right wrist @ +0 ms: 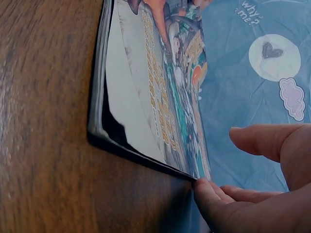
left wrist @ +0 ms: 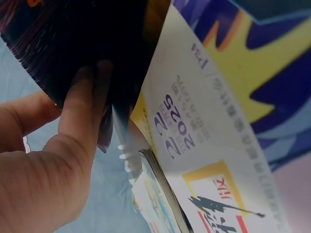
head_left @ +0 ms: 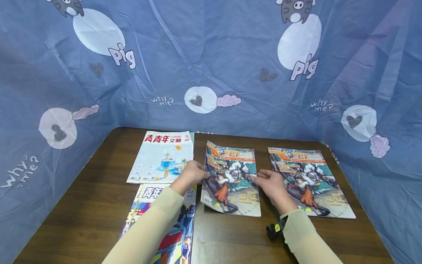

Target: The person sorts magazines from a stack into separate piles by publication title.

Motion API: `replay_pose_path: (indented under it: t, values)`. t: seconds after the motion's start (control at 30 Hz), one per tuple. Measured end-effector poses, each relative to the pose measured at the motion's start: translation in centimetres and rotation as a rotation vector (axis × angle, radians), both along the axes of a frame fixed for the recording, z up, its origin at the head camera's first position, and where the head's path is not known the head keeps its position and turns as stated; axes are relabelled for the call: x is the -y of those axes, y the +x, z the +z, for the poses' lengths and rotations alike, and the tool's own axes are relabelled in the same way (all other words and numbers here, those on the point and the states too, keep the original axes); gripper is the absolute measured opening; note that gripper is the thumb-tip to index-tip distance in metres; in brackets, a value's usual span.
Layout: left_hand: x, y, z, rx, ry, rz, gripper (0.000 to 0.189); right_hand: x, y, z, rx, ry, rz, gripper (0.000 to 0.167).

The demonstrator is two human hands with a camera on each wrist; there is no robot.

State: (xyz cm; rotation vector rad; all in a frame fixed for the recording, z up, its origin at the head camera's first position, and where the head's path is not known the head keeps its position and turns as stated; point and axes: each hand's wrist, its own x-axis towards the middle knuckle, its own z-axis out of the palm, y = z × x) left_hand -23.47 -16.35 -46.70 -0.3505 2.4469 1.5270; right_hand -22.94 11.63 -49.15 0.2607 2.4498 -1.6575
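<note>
A FEI magazine (head_left: 230, 183) with an illustrated cover lies in the middle of the table, its left side raised and slightly bent. My left hand (head_left: 192, 172) grips that left edge; the left wrist view shows fingers (left wrist: 80, 102) against the magazine's dark underside. At the opposite edge is my right hand (head_left: 271, 185). Its fingertips (right wrist: 201, 189) touch the magazine's edge in the right wrist view, while the thumb (right wrist: 248, 138) stands apart from the cover. A second magazine (head_left: 310, 179) with the same cover lies flat to the right, partly behind the right hand.
White-covered magazines (head_left: 151, 157) lie overlapped at the back left of the wooden table (head_left: 89, 190). Nearer are colourful magazines (head_left: 179, 227), partly hidden by the left forearm. Blue patterned cloth (head_left: 204, 55) surrounds the table's back and sides.
</note>
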Motion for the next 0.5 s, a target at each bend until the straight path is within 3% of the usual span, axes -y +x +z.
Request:
replay_pose_path:
  t: [0.5]
  values:
    - [-0.20, 0.36, -0.05, -0.026, 0.059, 0.048, 0.016, -0.01, 0.15, 0.18, 0.001, -0.008, 0.011, 0.065]
